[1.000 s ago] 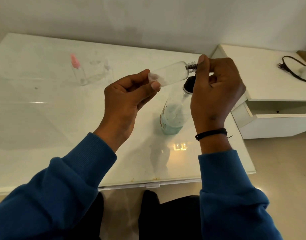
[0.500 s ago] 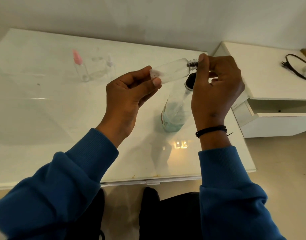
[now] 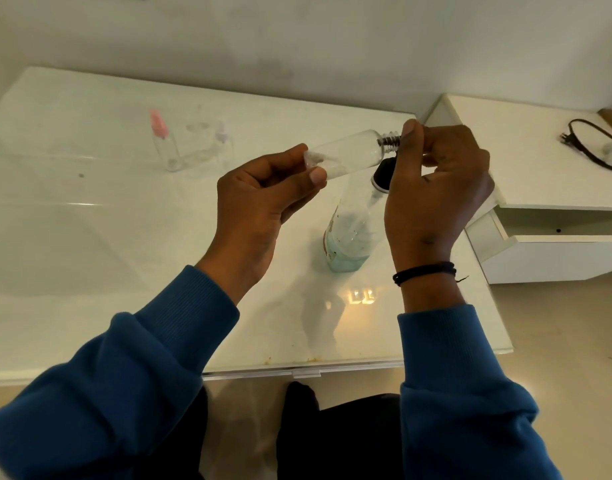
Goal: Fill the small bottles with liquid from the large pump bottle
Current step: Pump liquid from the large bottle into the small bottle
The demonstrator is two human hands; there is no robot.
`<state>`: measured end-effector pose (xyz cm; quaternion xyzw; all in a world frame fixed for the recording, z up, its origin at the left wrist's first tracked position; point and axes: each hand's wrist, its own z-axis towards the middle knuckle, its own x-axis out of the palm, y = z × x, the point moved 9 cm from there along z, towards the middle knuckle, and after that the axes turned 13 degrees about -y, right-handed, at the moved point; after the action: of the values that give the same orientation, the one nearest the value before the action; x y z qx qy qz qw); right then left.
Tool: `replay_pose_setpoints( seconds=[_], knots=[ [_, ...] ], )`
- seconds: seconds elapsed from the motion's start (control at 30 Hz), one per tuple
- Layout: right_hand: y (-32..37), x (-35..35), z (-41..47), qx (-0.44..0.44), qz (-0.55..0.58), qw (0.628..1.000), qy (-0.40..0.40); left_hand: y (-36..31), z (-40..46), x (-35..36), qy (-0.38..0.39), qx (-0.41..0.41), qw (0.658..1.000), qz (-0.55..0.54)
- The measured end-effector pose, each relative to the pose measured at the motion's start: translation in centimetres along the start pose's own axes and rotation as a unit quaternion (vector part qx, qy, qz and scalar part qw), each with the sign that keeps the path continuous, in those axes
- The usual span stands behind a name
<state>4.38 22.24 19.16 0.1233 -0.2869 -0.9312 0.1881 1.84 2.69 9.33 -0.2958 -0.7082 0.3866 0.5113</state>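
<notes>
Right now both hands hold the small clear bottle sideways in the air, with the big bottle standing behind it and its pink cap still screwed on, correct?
Not quite. In the head view the small clear bottle has no cap: its bare threaded neck shows at the right hand. The left hand holds its base, and the big bottle stands behind.

The small bottle (image 3: 349, 152) between the hands is clear smooth plastic; beneath them the table (image 3: 90, 237) is glossy white.
</notes>
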Motion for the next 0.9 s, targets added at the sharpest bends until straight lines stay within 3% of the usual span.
replay_pose_setpoints(
  seconds=[0.9],
  knots=[
    [-0.33, 0.33, -0.37, 0.015, 0.007, 1.000, -0.007, -0.42, 0.04, 0.10, 0.003, 0.004, 1.000, 0.006]
  ],
)
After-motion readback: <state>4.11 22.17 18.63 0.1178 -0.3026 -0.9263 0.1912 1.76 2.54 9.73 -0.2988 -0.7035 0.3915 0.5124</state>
